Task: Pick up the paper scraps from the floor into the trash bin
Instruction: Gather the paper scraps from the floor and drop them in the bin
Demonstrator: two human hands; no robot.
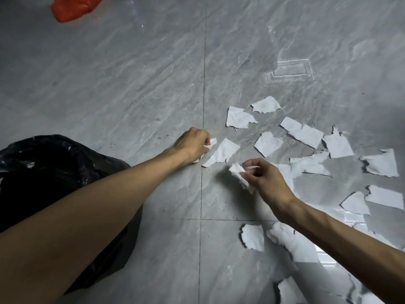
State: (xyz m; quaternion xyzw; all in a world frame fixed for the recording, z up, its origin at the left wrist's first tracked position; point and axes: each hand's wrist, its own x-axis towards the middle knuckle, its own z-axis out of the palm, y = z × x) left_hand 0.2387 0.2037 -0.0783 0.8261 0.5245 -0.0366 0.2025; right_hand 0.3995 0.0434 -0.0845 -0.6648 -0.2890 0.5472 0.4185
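Observation:
Several torn white paper scraps (302, 132) lie scattered over the grey tiled floor at centre right. My left hand (192, 143) rests on the floor with its fingers closed on a crumpled scrap (211, 143), next to a larger flat scrap (222, 152). My right hand (265, 178) hovers just above the floor and pinches a crumpled white scrap (240, 175). The trash bin lined with a black bag (43, 172) stands at the left, partly hidden by my left forearm.
An orange-red plastic bag (72, 7) lies at the top left edge. Tile joints cross near the middle of the floor (131, 84). More scraps (253, 236) lie near my right forearm, and a faint rectangular reflection (289, 71) shows at the upper right.

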